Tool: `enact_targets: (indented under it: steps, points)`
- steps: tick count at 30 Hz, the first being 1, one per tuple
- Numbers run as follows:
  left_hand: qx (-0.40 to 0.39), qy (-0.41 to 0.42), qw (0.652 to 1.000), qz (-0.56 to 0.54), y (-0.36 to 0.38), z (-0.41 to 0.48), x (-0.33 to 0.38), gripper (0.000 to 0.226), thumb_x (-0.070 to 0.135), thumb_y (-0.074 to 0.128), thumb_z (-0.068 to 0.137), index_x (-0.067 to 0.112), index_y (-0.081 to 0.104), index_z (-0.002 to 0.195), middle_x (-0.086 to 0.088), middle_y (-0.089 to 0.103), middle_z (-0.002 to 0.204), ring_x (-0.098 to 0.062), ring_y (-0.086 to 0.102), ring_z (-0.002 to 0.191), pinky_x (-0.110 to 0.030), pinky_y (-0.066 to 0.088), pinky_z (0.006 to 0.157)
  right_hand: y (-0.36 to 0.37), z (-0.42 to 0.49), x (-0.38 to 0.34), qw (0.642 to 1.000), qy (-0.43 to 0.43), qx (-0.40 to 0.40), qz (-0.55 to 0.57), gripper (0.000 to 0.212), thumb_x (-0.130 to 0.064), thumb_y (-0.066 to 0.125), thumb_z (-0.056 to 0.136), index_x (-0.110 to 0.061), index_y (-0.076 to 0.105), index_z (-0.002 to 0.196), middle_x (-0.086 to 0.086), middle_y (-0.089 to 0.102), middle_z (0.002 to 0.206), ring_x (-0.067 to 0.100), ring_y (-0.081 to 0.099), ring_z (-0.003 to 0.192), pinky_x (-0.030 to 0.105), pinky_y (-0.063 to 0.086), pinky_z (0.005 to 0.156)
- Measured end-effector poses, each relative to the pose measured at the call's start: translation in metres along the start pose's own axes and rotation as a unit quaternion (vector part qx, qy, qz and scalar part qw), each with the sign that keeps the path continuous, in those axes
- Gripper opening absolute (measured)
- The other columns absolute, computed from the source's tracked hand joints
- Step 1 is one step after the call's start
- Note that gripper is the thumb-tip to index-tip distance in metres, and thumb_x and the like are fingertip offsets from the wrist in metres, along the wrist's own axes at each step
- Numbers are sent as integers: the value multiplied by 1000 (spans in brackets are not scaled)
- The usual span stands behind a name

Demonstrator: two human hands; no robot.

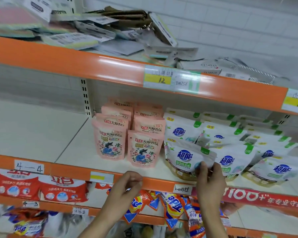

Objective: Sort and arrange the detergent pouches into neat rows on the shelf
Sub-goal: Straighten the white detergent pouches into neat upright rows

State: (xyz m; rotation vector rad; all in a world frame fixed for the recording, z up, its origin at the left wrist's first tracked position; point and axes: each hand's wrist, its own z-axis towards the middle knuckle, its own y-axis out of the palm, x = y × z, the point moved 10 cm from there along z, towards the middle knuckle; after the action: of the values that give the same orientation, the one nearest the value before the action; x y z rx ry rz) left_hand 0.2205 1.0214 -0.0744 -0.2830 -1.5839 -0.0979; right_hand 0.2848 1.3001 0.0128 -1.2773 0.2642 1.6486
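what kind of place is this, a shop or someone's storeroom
Most likely a shop's laundry aisle: the orange-edged shelves carry handwritten price tags, and many identical pink pouches and white pouches stand in rows facing out.

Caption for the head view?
Right hand grips a white detergent pouch beside pink floral pouches on the orange-edged shelf; left hand curled.

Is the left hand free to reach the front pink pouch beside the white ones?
Likely yes: left hand holds nothing, just below that pink pouch; right hand grips a white pouch aside.
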Motion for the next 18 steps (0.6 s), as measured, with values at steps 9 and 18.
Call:
enact_targets:
  steps: [9,18]
  points:
    - [4,-11,1000,-2,-5,2,-5,14,9,61,91,20,67,98,4,69,98,-12,66,94,-32,58,76,26,4,9,999,23,-15,19,24,-17,56,97,-6,51,77,0,59,66,4,55,60,27,37,51]
    - [-3,-15,1000,8,5,-1,-3,14,9,61,91,20,67,96,3,69,96,-14,66,94,-36,59,78,33,6,9,996,25,-38,82,17,-23,62,95,-16,55,108,-4,69,93,1,67,80,21,54,67]
